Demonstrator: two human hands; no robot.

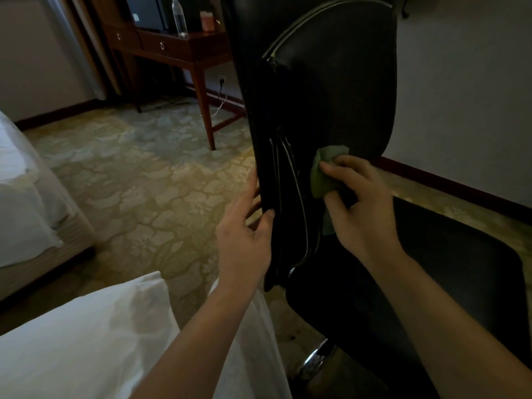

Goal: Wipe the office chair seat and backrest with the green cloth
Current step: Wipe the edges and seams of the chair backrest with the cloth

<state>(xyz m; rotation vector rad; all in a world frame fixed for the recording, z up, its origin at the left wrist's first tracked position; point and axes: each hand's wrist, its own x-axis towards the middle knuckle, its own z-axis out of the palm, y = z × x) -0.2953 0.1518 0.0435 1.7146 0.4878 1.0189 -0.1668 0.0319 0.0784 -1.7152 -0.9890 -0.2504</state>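
The black office chair stands right in front of me, seen from its side. Its tall backrest (331, 87) rises up the middle of the view and its seat (449, 269) spreads out at the lower right. My right hand (359, 205) is shut on the green cloth (324, 171), which is bunched and pressed against the lower part of the backrest. My left hand (247, 231) grips the backrest's left edge, thumb in front and fingers behind. Part of the cloth is hidden under my right palm.
A wooden desk (178, 50) with a water bottle (179, 17) stands at the back left, with a cable trailing from a wall socket (221, 82). A bed (31, 203) lies at the left. White fabric (86, 341) covers the lower left. The chair's chrome post (315, 361) shows below the seat.
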